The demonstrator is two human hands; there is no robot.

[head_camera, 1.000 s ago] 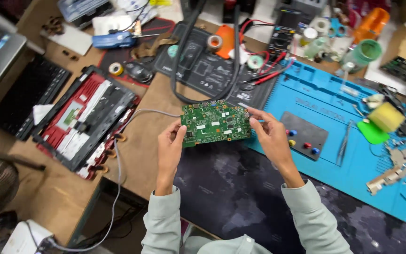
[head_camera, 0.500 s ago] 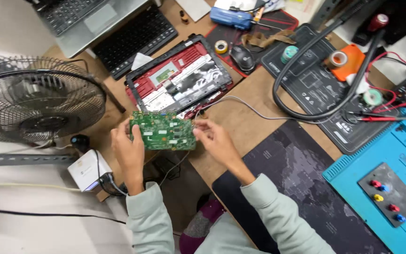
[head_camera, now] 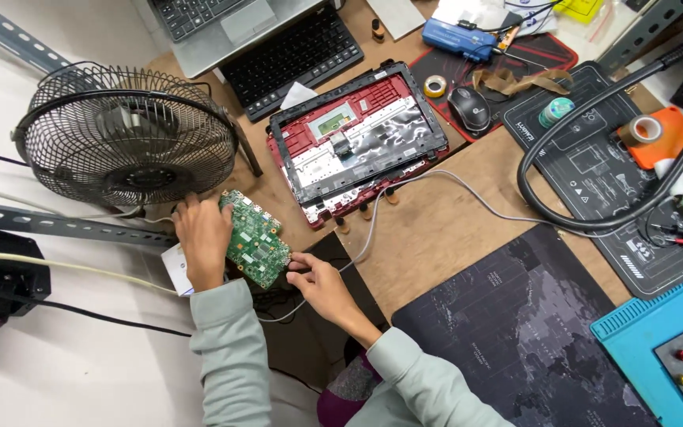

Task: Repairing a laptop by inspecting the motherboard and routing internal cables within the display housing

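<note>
While your left hand (head_camera: 203,237) clasps the green circuit board (head_camera: 254,239) along its far edge and your right hand (head_camera: 318,281) pinches its near corner, treat it as light, stiff and fragile, gripping edges only.

Green circuit board (head_camera: 255,239) held tilted just off the desk's (head_camera: 452,229) left edge, below a black wire-cage fan (head_camera: 124,134). Left hand (head_camera: 203,237) gripping its left side; right hand (head_camera: 319,283) pinching its lower corner. Opened red laptop chassis (head_camera: 357,142) near the desk's far-left corner. Grey cable (head_camera: 452,186) trailing across the desk.
</note>
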